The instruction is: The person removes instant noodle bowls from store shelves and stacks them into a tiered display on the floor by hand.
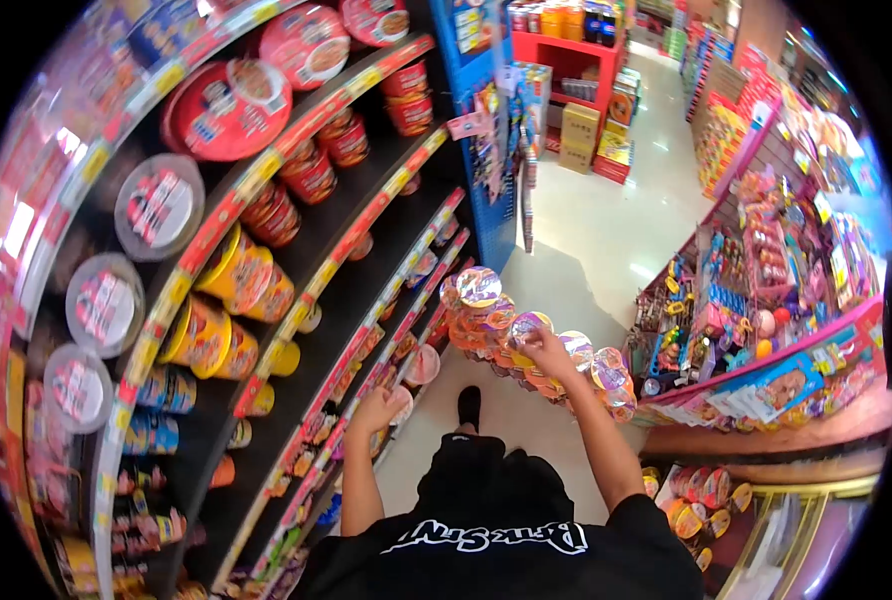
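Observation:
My left hand point(374, 410) is by the lower shelves, its fingers closed around a small round pale-lidded cup point(400, 402). Ahead of me on the floor stands a stack of round cups point(479, 287) with shiny purple and orange lids. My right hand point(540, 345) reaches over this stack, fingers bent at a shiny-lidded cup point(529, 326); whether it grips the cup is too small to tell. Another pink-lidded cup point(423, 365) sits at the shelf edge, just beyond my left hand.
Curved shelves point(296, 150) with noodle cups and bowls fill the left side. A blue pegboard point(486, 180) ends them. On the right is a pink-edged bin point(806, 350) of small packets. Boxes point(578, 137) stand by a red shelf point(558, 50) farther back.

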`<action>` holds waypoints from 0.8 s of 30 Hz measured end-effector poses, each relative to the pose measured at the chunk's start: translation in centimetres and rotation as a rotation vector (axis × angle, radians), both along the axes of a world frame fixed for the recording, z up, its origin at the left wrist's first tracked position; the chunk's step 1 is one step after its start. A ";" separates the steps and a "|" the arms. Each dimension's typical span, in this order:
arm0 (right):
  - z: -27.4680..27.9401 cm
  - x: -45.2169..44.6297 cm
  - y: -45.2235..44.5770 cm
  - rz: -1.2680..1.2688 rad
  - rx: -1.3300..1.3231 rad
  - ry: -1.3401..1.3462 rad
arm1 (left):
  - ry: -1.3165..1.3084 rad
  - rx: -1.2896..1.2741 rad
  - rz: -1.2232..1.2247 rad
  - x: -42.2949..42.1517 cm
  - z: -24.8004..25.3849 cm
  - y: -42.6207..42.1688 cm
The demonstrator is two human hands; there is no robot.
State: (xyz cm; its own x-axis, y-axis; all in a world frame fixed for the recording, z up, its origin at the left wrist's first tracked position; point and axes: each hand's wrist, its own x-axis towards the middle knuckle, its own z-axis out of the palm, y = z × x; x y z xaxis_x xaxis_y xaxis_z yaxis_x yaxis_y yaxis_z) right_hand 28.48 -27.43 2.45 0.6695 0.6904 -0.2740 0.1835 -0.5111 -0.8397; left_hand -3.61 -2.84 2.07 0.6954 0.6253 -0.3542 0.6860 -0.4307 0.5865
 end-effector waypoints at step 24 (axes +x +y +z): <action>17.7 -6.5 25.1 0.521 0.454 -0.170 | -0.786 0.528 0.638 4.2 13.4 5.5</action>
